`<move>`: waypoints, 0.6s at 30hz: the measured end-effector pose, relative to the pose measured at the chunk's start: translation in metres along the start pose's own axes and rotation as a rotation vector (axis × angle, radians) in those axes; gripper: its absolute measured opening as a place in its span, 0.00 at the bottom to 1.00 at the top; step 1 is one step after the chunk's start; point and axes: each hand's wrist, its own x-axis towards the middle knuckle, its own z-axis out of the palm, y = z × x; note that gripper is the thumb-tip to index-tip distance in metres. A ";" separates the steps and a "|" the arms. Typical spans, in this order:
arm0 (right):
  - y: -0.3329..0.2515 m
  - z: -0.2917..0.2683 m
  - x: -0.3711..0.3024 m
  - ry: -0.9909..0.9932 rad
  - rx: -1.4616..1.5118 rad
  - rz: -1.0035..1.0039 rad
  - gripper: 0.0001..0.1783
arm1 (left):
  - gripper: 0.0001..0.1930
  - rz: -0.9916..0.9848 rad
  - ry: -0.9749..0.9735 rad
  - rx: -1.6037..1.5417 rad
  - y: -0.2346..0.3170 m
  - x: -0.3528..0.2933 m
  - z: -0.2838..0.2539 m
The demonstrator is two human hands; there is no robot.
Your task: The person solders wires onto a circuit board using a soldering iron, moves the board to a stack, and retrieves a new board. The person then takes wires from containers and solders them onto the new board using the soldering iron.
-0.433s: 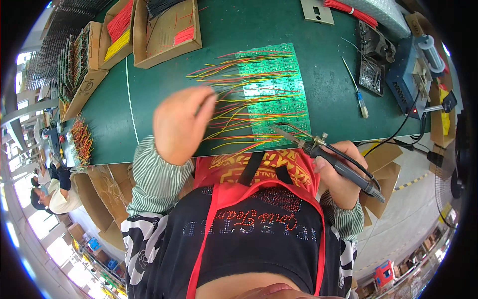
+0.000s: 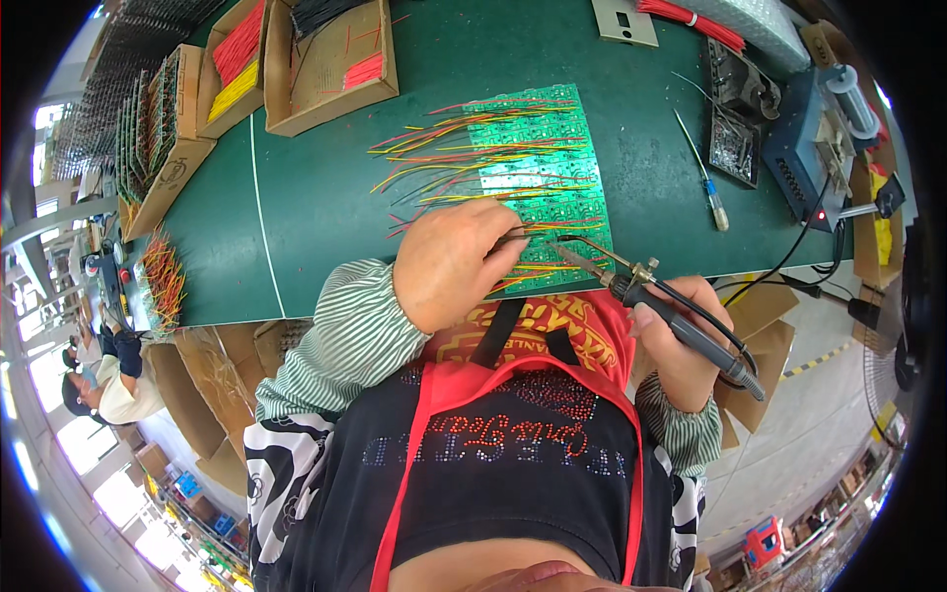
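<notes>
A green panel of circuit boards (image 2: 584, 158) lies on the table in front of me. Rows of red, yellow and black wires (image 2: 434, 138) run out from it to the left. Over the panel's lower left part, my left hand (image 2: 454, 259) pinches a thin dark wire (image 2: 515, 236), its end close to the board. My right hand (image 2: 683, 345) grips a soldering iron (image 2: 691, 333) with a thin curved feed tube fixed alongside it. The iron's tip hovers at the lower part of the panel, just right of the left fingers; whether it touches the board I cannot tell.
Cardboard boxes of cut wires (image 2: 385, 81) stand at the far left, beside a box of wired boards (image 2: 163, 187). A screwdriver (image 2: 714, 202), a dark metal tray (image 2: 735, 148) and a blue soldering station (image 2: 799, 148) are on the right. Another person (image 2: 123, 380) sits far left.
My left hand has moved right from beside the wires to the panel, bringing a dark wire's end near the iron. The iron has shifted only slightly.
</notes>
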 end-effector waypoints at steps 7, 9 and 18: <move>0.002 0.000 0.004 -0.009 -0.025 -0.025 0.09 | 0.08 -0.018 -0.013 -0.003 0.000 0.003 0.004; 0.002 0.003 0.006 -0.011 -0.012 -0.015 0.09 | 0.08 -0.021 -0.013 0.011 0.000 0.003 0.005; 0.002 0.003 0.007 -0.010 -0.064 -0.028 0.09 | 0.07 -0.001 -0.020 0.003 -0.001 0.005 0.004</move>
